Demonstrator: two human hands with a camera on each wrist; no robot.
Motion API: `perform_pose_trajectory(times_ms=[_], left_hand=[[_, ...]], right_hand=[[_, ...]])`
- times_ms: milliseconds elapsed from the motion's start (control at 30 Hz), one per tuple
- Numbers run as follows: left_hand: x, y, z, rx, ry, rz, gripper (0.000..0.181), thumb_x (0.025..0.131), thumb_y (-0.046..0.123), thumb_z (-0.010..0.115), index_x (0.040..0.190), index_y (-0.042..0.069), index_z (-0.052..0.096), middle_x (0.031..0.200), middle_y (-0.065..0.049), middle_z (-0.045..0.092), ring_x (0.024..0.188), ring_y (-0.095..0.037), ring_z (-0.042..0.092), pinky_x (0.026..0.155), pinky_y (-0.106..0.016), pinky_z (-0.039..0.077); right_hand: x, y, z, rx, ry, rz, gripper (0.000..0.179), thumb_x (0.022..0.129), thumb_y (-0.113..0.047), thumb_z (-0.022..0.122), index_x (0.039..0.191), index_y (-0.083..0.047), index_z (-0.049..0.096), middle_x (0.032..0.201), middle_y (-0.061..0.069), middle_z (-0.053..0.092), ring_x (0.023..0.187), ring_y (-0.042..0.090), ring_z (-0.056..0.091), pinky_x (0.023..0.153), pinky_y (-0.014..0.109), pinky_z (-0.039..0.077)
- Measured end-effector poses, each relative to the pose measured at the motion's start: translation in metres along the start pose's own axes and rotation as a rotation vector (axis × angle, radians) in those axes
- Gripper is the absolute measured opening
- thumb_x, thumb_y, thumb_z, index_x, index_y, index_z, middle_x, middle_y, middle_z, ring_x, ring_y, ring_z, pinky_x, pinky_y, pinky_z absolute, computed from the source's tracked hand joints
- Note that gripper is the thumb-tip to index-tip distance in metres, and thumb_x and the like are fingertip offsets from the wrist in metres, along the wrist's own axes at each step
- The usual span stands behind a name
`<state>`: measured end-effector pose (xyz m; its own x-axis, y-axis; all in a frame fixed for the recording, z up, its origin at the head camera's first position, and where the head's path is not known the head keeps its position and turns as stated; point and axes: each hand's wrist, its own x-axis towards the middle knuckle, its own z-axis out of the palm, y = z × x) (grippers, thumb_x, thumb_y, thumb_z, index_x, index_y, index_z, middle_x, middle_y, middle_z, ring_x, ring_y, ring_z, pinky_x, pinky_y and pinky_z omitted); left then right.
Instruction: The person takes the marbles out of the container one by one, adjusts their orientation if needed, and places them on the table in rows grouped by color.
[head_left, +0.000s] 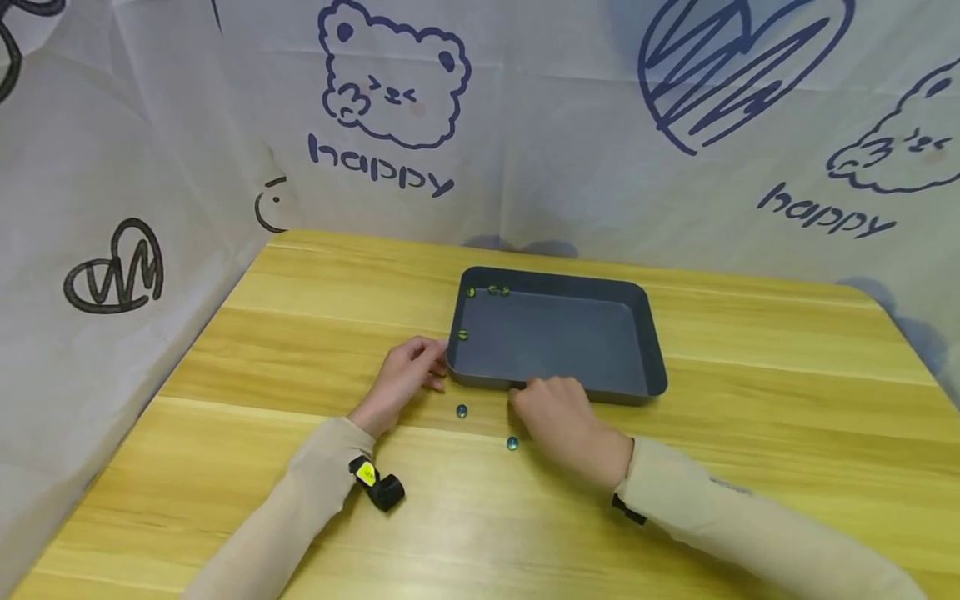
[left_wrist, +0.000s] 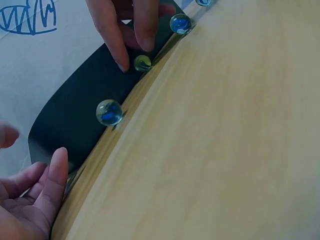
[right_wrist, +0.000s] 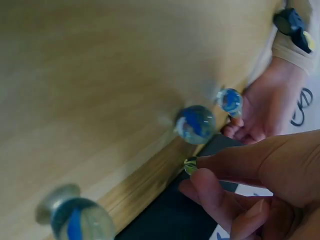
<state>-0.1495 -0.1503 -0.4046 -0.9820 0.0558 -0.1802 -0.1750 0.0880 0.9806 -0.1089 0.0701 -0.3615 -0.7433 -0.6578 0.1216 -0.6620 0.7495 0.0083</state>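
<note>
A dark grey rectangular tray [head_left: 558, 337] lies on the wooden table, with several yellow-green marbles [head_left: 462, 335] along its left and far inner edges. My left hand [head_left: 405, 375] rests at the tray's near left corner, fingers loosely bent and fingertips right at its outer wall. Just before the tray's near wall, my right hand [head_left: 566, 425] pinches a yellow-green glass marble [right_wrist: 190, 165] between fingertip and thumb; the head view hides it. Blue-swirled clear marbles lie on the table between the hands: one [head_left: 462, 411] near the left hand, another [head_left: 512, 443] beside the right.
A third blue marble [right_wrist: 82, 220] shows in the right wrist view. The wooden table [head_left: 787, 400] extends around the tray. Behind and to the left hangs white cloth [head_left: 540, 167] with bear and heart drawings. A black strapped device [head_left: 378, 487] sits on the left wrist.
</note>
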Motion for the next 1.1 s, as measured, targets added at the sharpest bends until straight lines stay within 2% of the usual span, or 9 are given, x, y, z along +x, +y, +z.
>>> perform_pose_trajectory(times_ms=[133, 300, 433, 533, 667, 800, 867, 967, 1100], left_hand=[[0.0, -0.001, 0.001, -0.035, 0.003, 0.006, 0.031, 0.102, 0.019, 0.045, 0.106, -0.009, 0.058, 0.092, -0.014, 0.058, 0.076, -0.018, 0.058, 0.067, -0.028, 0.056], [0.0, -0.002, 0.003, -0.011, 0.001, 0.01, 0.027, 0.101, 0.014, 0.045, 0.107, -0.008, 0.059, 0.093, -0.014, 0.058, 0.076, -0.017, 0.057, 0.066, -0.026, 0.056], [0.0, -0.002, 0.003, 0.008, -0.001, 0.005, 0.025, 0.101, 0.013, 0.046, 0.106, -0.008, 0.059, 0.092, -0.015, 0.058, 0.076, -0.017, 0.057, 0.066, -0.025, 0.055], [0.001, -0.002, 0.002, 0.006, 0.0, 0.001, 0.026, 0.102, 0.012, 0.045, 0.107, -0.008, 0.059, 0.093, -0.015, 0.058, 0.076, -0.018, 0.057, 0.066, -0.025, 0.055], [0.001, -0.003, 0.002, 0.003, 0.007, 0.003, 0.026, 0.102, 0.013, 0.044, 0.107, -0.008, 0.059, 0.095, -0.015, 0.058, 0.076, -0.017, 0.057, 0.066, -0.025, 0.055], [0.001, -0.004, 0.002, 0.013, 0.005, 0.008, 0.025, 0.102, 0.013, 0.045, 0.106, -0.007, 0.059, 0.095, -0.015, 0.058, 0.076, -0.017, 0.057, 0.065, -0.025, 0.055], [0.001, -0.003, 0.002, 0.018, 0.006, 0.01, 0.025, 0.102, 0.014, 0.045, 0.105, -0.007, 0.059, 0.094, -0.014, 0.058, 0.076, -0.016, 0.057, 0.065, -0.026, 0.055], [0.0, -0.002, 0.002, 0.021, 0.006, 0.017, 0.025, 0.102, 0.014, 0.045, 0.105, -0.007, 0.059, 0.093, -0.014, 0.058, 0.075, -0.017, 0.057, 0.064, -0.026, 0.055], [-0.001, -0.001, 0.003, 0.021, 0.003, 0.016, 0.026, 0.102, 0.014, 0.045, 0.106, -0.007, 0.059, 0.093, -0.014, 0.058, 0.075, -0.017, 0.057, 0.065, -0.026, 0.055]], right_hand=[[0.0, 0.0, 0.006, -0.049, 0.036, -0.041, 0.045, 0.075, 0.013, 0.064, 0.053, -0.016, 0.038, 0.051, 0.0, 0.042, 0.046, 0.011, 0.035, 0.034, 0.032, 0.036], [-0.001, 0.001, 0.005, -0.07, 0.042, -0.057, 0.039, 0.079, 0.009, 0.067, 0.056, -0.014, 0.046, 0.052, 0.003, 0.045, 0.044, 0.012, 0.036, 0.034, 0.03, 0.034], [-0.001, 0.003, -0.005, 0.008, 0.073, -0.053, 0.034, 0.084, 0.001, 0.067, 0.059, -0.014, 0.05, 0.05, -0.002, 0.037, 0.044, 0.008, 0.025, 0.036, 0.022, 0.02], [-0.002, 0.001, -0.014, 0.189, 0.07, -0.062, 0.022, 0.087, -0.008, 0.07, 0.066, -0.013, 0.062, 0.051, -0.008, 0.039, 0.044, 0.003, 0.025, 0.038, 0.018, 0.017], [-0.007, -0.005, -0.017, 0.561, -0.057, -0.072, 0.007, 0.087, -0.017, 0.072, 0.085, -0.012, 0.074, 0.058, -0.012, 0.052, 0.047, -0.001, 0.038, 0.044, 0.016, 0.031], [-0.016, -0.019, -0.008, 0.984, -0.238, 0.029, 0.008, 0.089, -0.017, 0.07, 0.088, -0.011, 0.074, 0.061, -0.007, 0.057, 0.049, 0.004, 0.043, 0.05, 0.019, 0.039], [-0.022, -0.028, -0.002, 1.138, -0.298, 0.092, 0.008, 0.09, -0.017, 0.07, 0.09, -0.009, 0.074, 0.062, -0.001, 0.059, 0.046, 0.007, 0.044, 0.048, 0.02, 0.04], [-0.029, -0.041, 0.006, 1.242, -0.338, 0.125, 0.009, 0.09, -0.016, 0.07, 0.093, -0.008, 0.072, 0.062, 0.005, 0.06, 0.041, 0.009, 0.045, 0.046, 0.021, 0.043], [-0.032, -0.052, 0.013, 1.223, -0.322, 0.112, 0.008, 0.09, -0.016, 0.07, 0.093, -0.008, 0.071, 0.058, 0.002, 0.057, 0.038, 0.006, 0.044, 0.046, 0.019, 0.042]])
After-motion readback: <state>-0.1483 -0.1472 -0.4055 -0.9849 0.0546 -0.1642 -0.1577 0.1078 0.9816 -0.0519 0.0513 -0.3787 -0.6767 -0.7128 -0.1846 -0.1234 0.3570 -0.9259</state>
